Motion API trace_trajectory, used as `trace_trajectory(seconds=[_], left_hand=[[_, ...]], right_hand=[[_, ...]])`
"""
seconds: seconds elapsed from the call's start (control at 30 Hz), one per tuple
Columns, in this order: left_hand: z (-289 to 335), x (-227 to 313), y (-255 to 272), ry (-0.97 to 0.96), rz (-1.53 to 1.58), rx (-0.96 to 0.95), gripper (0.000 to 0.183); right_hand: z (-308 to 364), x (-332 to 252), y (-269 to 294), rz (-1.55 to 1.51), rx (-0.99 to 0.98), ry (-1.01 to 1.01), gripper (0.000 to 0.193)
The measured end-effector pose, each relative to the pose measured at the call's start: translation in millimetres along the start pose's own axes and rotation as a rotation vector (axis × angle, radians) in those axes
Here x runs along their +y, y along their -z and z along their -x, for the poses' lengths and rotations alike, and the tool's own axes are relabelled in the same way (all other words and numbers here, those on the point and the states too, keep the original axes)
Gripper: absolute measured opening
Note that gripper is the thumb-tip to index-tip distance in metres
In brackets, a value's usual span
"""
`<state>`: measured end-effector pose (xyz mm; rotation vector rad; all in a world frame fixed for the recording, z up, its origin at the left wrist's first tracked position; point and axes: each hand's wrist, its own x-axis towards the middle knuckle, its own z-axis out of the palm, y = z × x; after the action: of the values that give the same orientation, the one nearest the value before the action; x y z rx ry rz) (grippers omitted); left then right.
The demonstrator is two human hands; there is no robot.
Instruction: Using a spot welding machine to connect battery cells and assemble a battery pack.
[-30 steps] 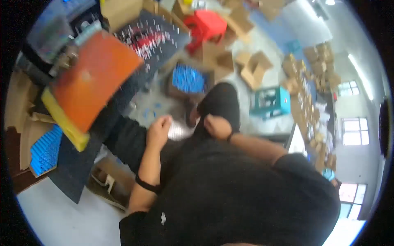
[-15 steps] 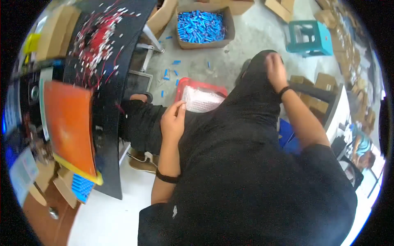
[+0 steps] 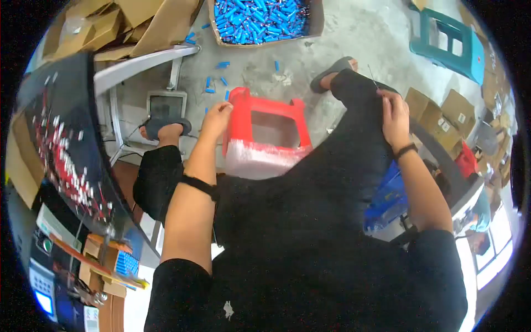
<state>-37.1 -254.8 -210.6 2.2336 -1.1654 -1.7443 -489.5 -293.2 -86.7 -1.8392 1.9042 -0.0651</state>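
Observation:
My right hand (image 3: pixel 395 117) is raised over my right knee, thumb and fingers pinched on a thin, dark wire-like piece (image 3: pixel 373 77) that sticks up past the fingertips. My left hand (image 3: pixel 217 116) is by the left edge of a red plastic stool (image 3: pixel 240 119), fingers curled together. Whether it touches the stool or holds something small, I cannot make out. The stool stands between my legs, its open side frame facing up and its seat, covered in clear bubble wrap (image 3: pixel 265 157), toward me.
A cardboard box (image 3: pixel 265 45) full of blue cylindrical cells (image 3: pixel 254 22) is on the floor ahead, with several loose cells around. At the left, a black-topped table (image 3: pixel 110 166) carries red wires with white connectors (image 3: pixel 66 166). A teal stool (image 3: pixel 451 47) and cartons (image 3: pixel 437 113) are at the right.
My view has turned, and the table has shifted left. The red stool now shows its side frame instead of its seat top. My right hand now shows a thin piece in its fingers.

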Motion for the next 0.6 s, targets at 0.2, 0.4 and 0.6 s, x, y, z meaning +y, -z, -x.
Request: trace_trajectory(seconds=[0.2,0.4,0.6], left_hand=[[-97.8,-120.7,-13.4,0.142,-0.1,0.099,0.044],[-213.4,-157.8,-43.8,0.324,-0.013,0.267,0.095],[-307.8,-253.8,-88.9,0.211,0.022,0.525,0.11]], right_hand=[[-23.5,-15.4,-2.0,-0.167,-0.188,0.099,0.02],[-24.9,3.7,5.4,-0.166,-0.494,0.112,0.013],[-26.7,9.3,1.9,0.056,-0.549,0.202,0.015]])
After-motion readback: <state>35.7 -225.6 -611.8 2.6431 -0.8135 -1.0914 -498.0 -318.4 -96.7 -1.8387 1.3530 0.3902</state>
